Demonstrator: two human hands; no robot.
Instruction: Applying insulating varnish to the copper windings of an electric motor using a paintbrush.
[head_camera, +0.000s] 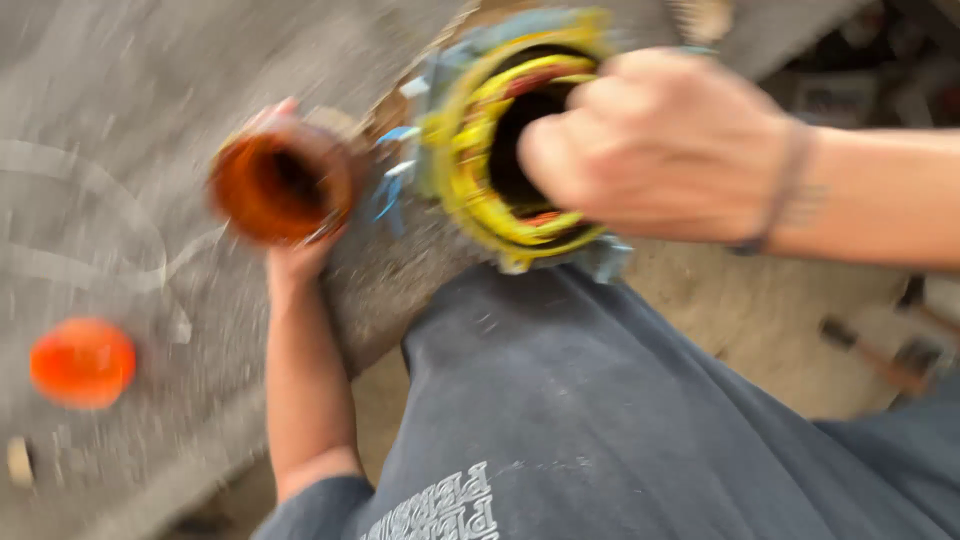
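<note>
The frame is blurred by motion. My left hand (292, 262) grips an orange-brown spool (280, 185), whose open end faces the camera. Just to its right, a round motor stator (470, 170) with yellow windings and bluish paper strips rests on my knee, which is covered in dark grey-blue cloth (600, 400). My right hand (660, 145) is closed in a fist over the stator's dark opening, with the knuckles against the windings. The blur hides whether it pinches a wire. A thin band circles that wrist.
A round orange object (82, 362) lies on the grey concrete floor (120, 120) at the left, with a small pale piece near the bottom left corner. Dark-handled tools (880, 355) lie on the ground at the right. Clutter fills the top right corner.
</note>
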